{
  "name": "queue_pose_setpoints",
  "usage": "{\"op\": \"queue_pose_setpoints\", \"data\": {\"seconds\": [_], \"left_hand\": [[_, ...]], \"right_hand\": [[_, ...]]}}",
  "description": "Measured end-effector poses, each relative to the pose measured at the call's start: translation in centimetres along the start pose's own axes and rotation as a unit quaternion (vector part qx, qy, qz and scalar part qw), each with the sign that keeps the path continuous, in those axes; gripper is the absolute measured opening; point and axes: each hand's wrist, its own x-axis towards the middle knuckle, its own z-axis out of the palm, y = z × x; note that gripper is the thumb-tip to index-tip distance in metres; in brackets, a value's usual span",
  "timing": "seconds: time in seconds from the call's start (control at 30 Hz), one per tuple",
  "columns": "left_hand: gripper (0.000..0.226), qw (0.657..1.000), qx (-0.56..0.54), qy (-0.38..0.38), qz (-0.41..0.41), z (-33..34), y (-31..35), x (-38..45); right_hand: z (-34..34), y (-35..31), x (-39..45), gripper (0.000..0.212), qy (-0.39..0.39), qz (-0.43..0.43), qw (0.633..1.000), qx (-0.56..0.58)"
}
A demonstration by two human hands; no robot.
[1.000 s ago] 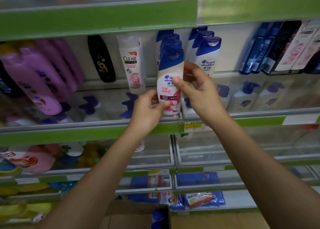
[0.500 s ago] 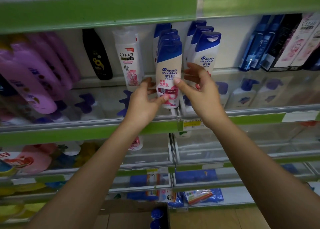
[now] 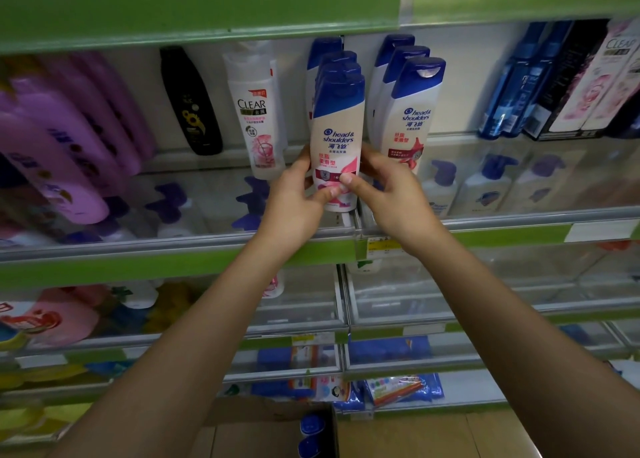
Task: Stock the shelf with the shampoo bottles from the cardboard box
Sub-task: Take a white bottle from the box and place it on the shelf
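The front bottle [image 3: 337,139] stands upright at the head of a row of blue-capped bottles on the shelf [image 3: 173,250], its base just behind the shelf's front rail. Both hands grip its lower part: the left hand [image 3: 294,205] curls round its left side with the thumb across the label, and the right hand [image 3: 391,194] wraps its right side, thumb pressing the label front beside the left thumb. Right of the front bottle stands a second row [image 3: 412,111] of like bottles; left of it, a Clear bottle [image 3: 258,118] and a black bottle [image 3: 192,104]. Far below the front bottle, the cardboard box [image 3: 263,419] shows blue caps [image 3: 311,435].
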Motion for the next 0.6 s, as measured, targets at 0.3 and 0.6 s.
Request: {"op": "queue_pose_setpoints", "data": {"seconds": [0.3, 0.6], "left_hand": [[0.053, 1.000, 0.008, 0.006, 0.000, 0.2, 0.0, 0.7], [0.052, 1.000, 0.021, 0.007, 0.004, 0.3, 0.3, 1.1]], "right_hand": [[0.1, 0.3, 0.8, 0.054, -0.006, 0.005, 0.999, -0.032], [0.1, 0.7, 1.4, 0.050, -0.005, -0.005, 0.999, -0.046]]}}
